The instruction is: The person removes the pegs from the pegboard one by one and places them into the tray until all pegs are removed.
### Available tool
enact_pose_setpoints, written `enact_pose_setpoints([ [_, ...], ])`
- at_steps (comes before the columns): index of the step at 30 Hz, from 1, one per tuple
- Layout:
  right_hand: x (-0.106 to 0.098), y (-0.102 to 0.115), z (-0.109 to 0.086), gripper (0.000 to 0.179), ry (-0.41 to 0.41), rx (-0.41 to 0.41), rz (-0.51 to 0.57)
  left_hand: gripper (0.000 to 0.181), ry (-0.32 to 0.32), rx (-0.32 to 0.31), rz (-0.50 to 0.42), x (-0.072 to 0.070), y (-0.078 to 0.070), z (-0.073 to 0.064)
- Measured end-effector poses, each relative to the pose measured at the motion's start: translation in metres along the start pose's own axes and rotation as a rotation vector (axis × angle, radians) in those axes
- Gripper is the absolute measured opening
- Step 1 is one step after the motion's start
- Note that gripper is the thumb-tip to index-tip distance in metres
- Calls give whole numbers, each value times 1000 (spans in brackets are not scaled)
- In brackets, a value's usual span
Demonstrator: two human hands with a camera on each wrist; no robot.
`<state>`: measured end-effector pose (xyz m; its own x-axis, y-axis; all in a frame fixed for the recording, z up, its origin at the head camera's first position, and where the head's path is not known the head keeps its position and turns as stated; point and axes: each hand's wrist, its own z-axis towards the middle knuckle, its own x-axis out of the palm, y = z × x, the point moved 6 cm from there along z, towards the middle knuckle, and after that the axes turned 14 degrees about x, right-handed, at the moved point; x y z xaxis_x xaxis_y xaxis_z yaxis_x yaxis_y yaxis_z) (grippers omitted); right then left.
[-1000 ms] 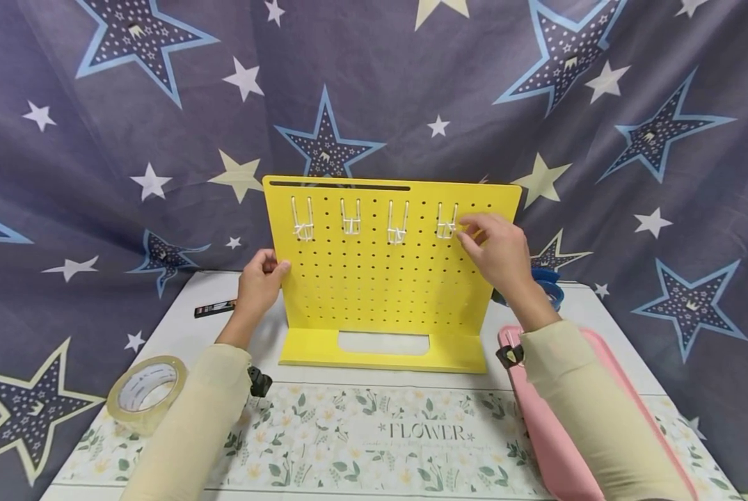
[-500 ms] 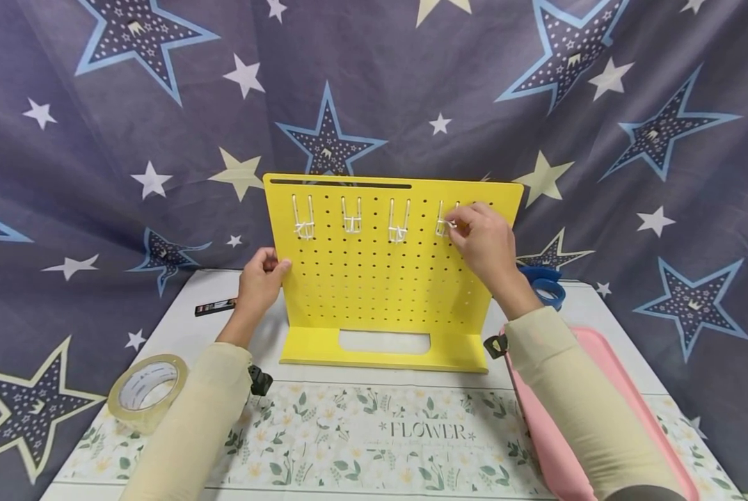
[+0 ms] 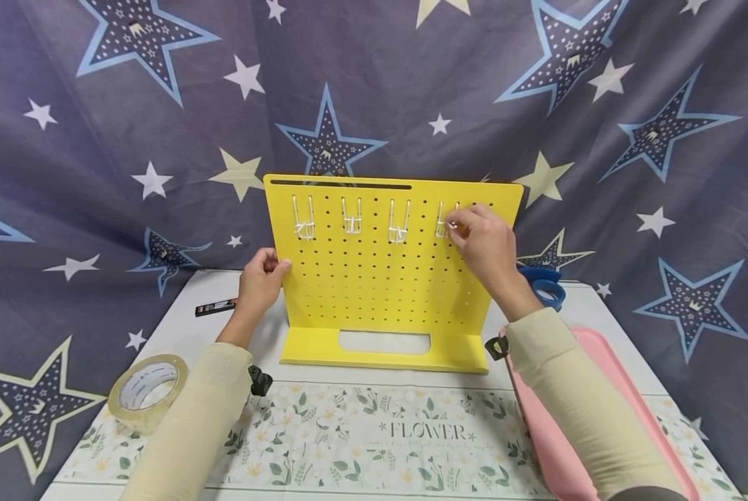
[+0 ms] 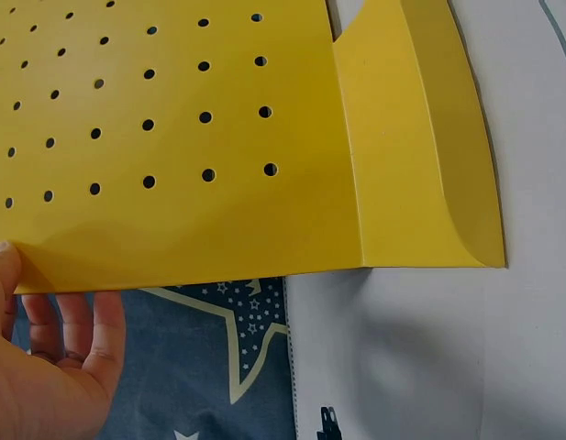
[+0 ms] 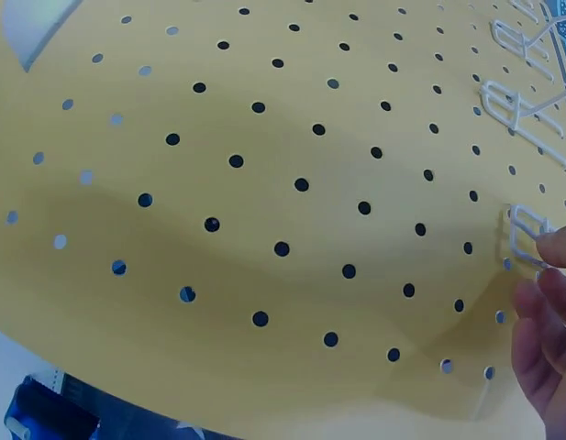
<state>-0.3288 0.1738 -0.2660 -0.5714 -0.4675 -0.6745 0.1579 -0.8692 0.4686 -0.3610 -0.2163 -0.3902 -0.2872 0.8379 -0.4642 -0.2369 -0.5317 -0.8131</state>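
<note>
A yellow pegboard (image 3: 374,278) stands upright on its foot on the table. My left hand (image 3: 259,282) grips its left edge; in the left wrist view the thumb of this hand (image 4: 58,376) lies on the front face, the fingers behind. Several white wire hooks hang in a row near the top, among them the leftmost hook (image 3: 304,229). At the rightmost hook (image 3: 440,228), my right hand (image 3: 488,247) pinches the wire front between thumb and fingers. The right wrist view shows the thumb of that hand (image 5: 549,321) against this hook (image 5: 515,234), part of which the fingers hide.
A roll of clear tape (image 3: 123,396) lies at the left, and a small black box (image 3: 216,307) behind my left wrist. On the right are a pink tray (image 3: 555,445), partly under my right arm, and a blue tape roll (image 3: 556,296). A star-patterned curtain (image 3: 411,83) hangs behind the board.
One second ago my right hand was just right of the rightmost hook; it has moved left and taken hold of it. My left hand has stayed on the board's edge.
</note>
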Motion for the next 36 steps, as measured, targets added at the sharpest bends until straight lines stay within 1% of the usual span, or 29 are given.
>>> enact_pose_setpoints([
  [5, -7, 3, -2, 13, -10, -55, -6, 25, 0, -3, 0, 1, 0, -1],
  [11, -22, 7, -6, 10, -51, -123, 12, 25, -3, 0, -9, 1, 1, -1],
  [15, -36, 2, -10, 8, -85, -167, 40, 25, 1, 4, -14, 2, 0, -1],
  [18, -45, -6, -12, 7, -98, -194, 39, 25, -2, 8, -13, 2, -1, -1],
  [21, -52, -19, -15, 7, -80, -168, 28, 25, -9, 12, -4, 1, -1, -1],
  [25, -61, -42, -19, 9, -23, -86, 2, 25, -10, 11, 3, 0, -2, -2],
  [28, -68, -61, -22, 10, 10, -46, -28, 26, -4, 8, 1, 0, -3, -2],
  [30, -72, -73, -24, 10, 28, -28, -54, 26, -2, 6, 0, 0, -3, -1],
  [36, -84, -110, -26, 8, 91, -26, -123, 24, -6, 4, 2, 0, -3, -2],
])
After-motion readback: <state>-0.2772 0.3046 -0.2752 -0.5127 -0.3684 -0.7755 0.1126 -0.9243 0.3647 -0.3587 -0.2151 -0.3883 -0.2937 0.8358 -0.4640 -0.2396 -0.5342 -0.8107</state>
